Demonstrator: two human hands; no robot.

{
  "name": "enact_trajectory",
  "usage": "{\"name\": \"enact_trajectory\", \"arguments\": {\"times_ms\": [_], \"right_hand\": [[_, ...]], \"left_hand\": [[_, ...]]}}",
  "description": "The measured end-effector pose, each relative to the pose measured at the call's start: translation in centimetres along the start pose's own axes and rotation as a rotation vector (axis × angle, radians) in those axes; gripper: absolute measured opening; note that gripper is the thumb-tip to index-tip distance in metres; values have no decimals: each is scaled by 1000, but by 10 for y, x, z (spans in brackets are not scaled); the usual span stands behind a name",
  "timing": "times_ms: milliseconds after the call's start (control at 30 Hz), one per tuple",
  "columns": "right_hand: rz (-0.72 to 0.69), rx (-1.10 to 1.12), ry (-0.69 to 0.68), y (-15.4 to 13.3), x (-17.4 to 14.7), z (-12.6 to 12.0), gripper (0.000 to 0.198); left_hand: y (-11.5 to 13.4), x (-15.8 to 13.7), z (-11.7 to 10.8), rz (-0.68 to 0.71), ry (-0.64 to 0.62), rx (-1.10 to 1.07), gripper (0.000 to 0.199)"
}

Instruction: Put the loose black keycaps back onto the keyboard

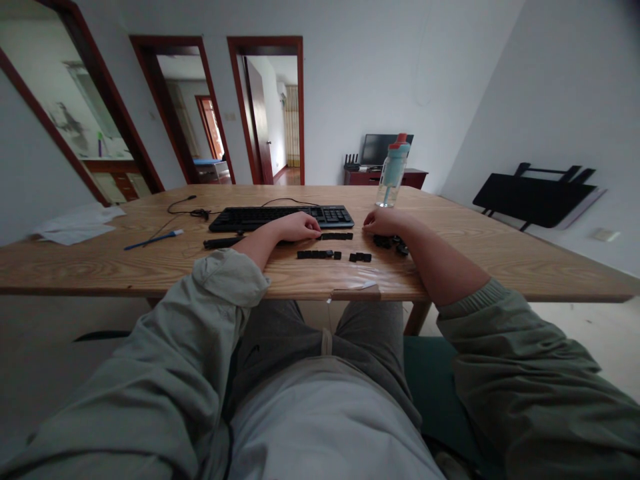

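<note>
My left hand (300, 227) rests just in front of the black keyboard (280, 215), fingers pressed together on a small black keycap at the left end of a short row of keycaps (338, 236). To the right, my right hand (384, 220) is closed, its fingertips bent down toward the table; whatever they hold is too small to make out. Under and beside that wrist lies a loose pile of black keycaps (393, 244). Closer to me, more keycaps (315, 255) lie in a line, with a small group of keycaps (361, 257) to its right.
A clear bottle with a red lid (393, 175) stands behind my right hand. On the left lie a blue-handled brush (154, 240), white paper (80, 223), a cable (200, 213) and a black strip-like piece (220, 243). The wooden table's (165, 272) front edge is near my lap.
</note>
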State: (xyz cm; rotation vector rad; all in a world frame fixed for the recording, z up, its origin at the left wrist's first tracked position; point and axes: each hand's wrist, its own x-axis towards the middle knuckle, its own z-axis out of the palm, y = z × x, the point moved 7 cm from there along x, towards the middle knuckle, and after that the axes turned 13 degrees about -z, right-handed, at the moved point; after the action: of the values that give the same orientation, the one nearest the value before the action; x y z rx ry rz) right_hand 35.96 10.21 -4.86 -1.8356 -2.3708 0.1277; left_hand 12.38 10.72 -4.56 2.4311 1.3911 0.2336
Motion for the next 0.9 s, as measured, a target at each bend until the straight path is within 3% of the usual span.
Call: {"name": "enact_trajectory", "arguments": {"times_ms": [333, 533, 900], "right_hand": [[-21, -47, 16, 3, 4, 4, 23], [142, -138, 174, 26, 0, -11, 30], [90, -146, 107, 31, 8, -3, 24]], "left_hand": [[1, -1, 0, 2, -3, 0, 38], [0, 0, 0, 5, -1, -1, 39], [-2, 1, 1, -1, 0, -7, 42]]}}
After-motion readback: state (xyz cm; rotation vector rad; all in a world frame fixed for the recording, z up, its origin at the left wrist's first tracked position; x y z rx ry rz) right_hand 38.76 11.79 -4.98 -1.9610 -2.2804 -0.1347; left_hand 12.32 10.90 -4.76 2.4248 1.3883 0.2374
